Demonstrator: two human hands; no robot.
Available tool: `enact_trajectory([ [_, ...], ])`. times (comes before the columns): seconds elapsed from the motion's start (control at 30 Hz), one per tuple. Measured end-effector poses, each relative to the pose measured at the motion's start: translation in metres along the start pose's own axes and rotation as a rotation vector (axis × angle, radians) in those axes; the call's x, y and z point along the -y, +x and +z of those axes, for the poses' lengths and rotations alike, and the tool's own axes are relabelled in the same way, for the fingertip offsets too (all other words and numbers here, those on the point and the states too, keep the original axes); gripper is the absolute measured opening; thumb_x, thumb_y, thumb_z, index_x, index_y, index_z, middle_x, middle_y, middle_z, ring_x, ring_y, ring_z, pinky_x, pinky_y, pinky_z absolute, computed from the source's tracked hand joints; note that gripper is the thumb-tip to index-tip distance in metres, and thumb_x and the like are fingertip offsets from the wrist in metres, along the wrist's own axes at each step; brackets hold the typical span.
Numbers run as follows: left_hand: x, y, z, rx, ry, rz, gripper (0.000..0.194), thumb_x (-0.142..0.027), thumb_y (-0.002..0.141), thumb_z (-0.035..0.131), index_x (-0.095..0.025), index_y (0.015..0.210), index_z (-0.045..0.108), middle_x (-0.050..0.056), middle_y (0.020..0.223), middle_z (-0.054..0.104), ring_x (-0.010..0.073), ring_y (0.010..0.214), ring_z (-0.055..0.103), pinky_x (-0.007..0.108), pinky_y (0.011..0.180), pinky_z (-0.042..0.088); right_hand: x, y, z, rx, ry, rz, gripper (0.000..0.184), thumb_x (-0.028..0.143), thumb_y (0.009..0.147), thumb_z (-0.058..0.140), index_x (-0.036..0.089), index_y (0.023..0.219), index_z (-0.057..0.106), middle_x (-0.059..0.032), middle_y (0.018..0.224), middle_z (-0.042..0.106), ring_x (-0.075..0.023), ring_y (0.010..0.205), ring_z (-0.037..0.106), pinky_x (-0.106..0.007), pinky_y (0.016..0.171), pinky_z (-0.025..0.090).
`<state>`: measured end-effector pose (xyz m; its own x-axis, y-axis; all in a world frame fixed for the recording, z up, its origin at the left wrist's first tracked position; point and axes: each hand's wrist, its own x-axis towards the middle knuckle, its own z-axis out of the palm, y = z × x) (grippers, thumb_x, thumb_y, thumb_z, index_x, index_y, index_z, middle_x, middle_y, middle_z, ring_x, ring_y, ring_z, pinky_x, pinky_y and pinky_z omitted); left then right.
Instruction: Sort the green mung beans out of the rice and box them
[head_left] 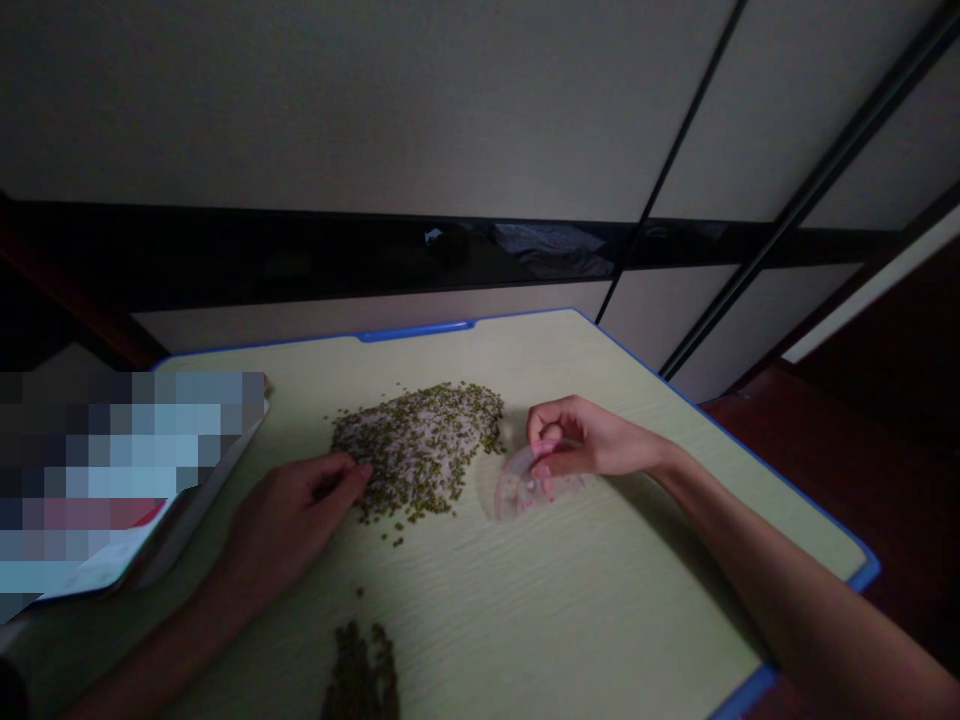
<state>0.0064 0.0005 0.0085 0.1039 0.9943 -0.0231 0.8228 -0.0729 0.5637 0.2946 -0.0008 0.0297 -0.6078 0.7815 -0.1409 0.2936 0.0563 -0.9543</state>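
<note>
a heap of green beans and pale grains [427,440] lies on the blue-rimmed table [570,610]. at the heap's near left edge, the left hand [289,505] has thumb and fingertips drawn together (whether they pinch a bean, i cannot tell). right of the heap, the right hand [585,440] pinches a clear plastic piece with pink marks [516,490]. nearer the person than the heap sits a darker pile [360,675].
</note>
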Motion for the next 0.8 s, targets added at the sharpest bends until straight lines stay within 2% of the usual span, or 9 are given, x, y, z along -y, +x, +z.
enact_trajectory([
  [0.13, 0.0, 0.0, 0.0, 0.004, 0.009, 0.0, 0.039, -0.052, 0.072, 0.035, -0.021, 0.05, 0.042, -0.007, 0.043, 0.037, 0.0135, 0.047, 0.042, 0.024, 0.049, 0.025, 0.005, -0.002, 0.01, 0.105, -0.106, 0.04, 0.022, 0.02, 0.072, 0.061, 0.017, 0.064, 0.041, 0.0053, 0.051, 0.051, -0.0056, 0.045, 0.043, -0.018, 0.042, 0.031],
  [0.23, 0.001, 0.0, 0.0, 0.0, 0.014, 0.003, 0.039, -0.052, 0.072, 0.035, -0.021, 0.049, 0.04, -0.006, 0.043, 0.036, 0.0135, 0.047, 0.042, 0.024, 0.049, 0.025, 0.006, -0.004, 0.008, 0.052, -0.345, 0.03, 0.029, 0.022, 0.071, 0.062, 0.017, 0.054, 0.039, 0.0076, 0.048, 0.036, -0.0044, 0.045, 0.033, -0.018, 0.041, 0.025],
  [0.3, 0.002, 0.0, 0.0, 0.002, 0.008, 0.002, 0.038, -0.052, 0.072, 0.036, -0.021, 0.05, 0.04, -0.007, 0.043, 0.036, 0.0133, 0.047, 0.042, 0.024, 0.049, 0.025, 0.005, -0.006, 0.001, 0.019, -0.44, 0.049, 0.032, 0.027, 0.072, 0.061, 0.017, 0.051, 0.039, 0.0076, 0.048, 0.032, -0.0046, 0.046, 0.029, -0.019, 0.041, 0.023],
  [0.4, 0.003, 0.0, 0.0, -0.007, -0.002, 0.0, 0.038, -0.052, 0.072, 0.036, -0.021, 0.051, 0.043, -0.007, 0.044, 0.035, 0.0129, 0.047, 0.041, 0.024, 0.049, 0.025, 0.001, -0.009, -0.014, -0.042, -0.451, 0.12, 0.033, 0.032, 0.073, 0.057, 0.017, 0.05, 0.04, 0.007, 0.047, 0.033, -0.0052, 0.044, 0.028, -0.021, 0.042, 0.023],
  [0.57, 0.002, 0.0, -0.001, 0.0, 0.019, 0.001, 0.039, -0.054, 0.071, 0.035, -0.021, 0.05, 0.041, -0.007, 0.043, 0.035, 0.0132, 0.047, 0.042, 0.024, 0.048, 0.025, -0.006, -0.012, -0.035, -0.221, -0.484, 0.167, 0.029, 0.033, 0.07, 0.057, 0.017, 0.05, 0.044, 0.0052, 0.045, 0.04, -0.007, 0.043, 0.033, -0.023, 0.043, 0.023],
  [0.7, 0.001, -0.001, -0.001, 0.0, 0.016, 0.005, 0.039, -0.053, 0.071, 0.035, -0.021, 0.049, 0.041, -0.007, 0.043, 0.036, 0.0135, 0.047, 0.042, 0.024, 0.049, 0.025, -0.01, -0.01, -0.037, -0.306, -0.421, 0.148, 0.024, 0.03, 0.07, 0.057, 0.017, 0.056, 0.043, 0.0035, 0.049, 0.045, -0.0083, 0.045, 0.039, -0.022, 0.044, 0.028],
  [0.8, 0.0, -0.001, -0.001, -0.006, 0.013, 0.005, 0.039, -0.052, 0.072, 0.035, -0.021, 0.049, 0.041, -0.006, 0.043, 0.037, 0.0136, 0.047, 0.042, 0.024, 0.049, 0.025, -0.011, -0.006, -0.031, -0.335, -0.363, 0.058, 0.013, 0.026, 0.073, 0.054, 0.016, 0.068, 0.049, 0.0009, 0.057, 0.052, -0.0103, 0.05, 0.046, -0.022, 0.047, 0.034],
])
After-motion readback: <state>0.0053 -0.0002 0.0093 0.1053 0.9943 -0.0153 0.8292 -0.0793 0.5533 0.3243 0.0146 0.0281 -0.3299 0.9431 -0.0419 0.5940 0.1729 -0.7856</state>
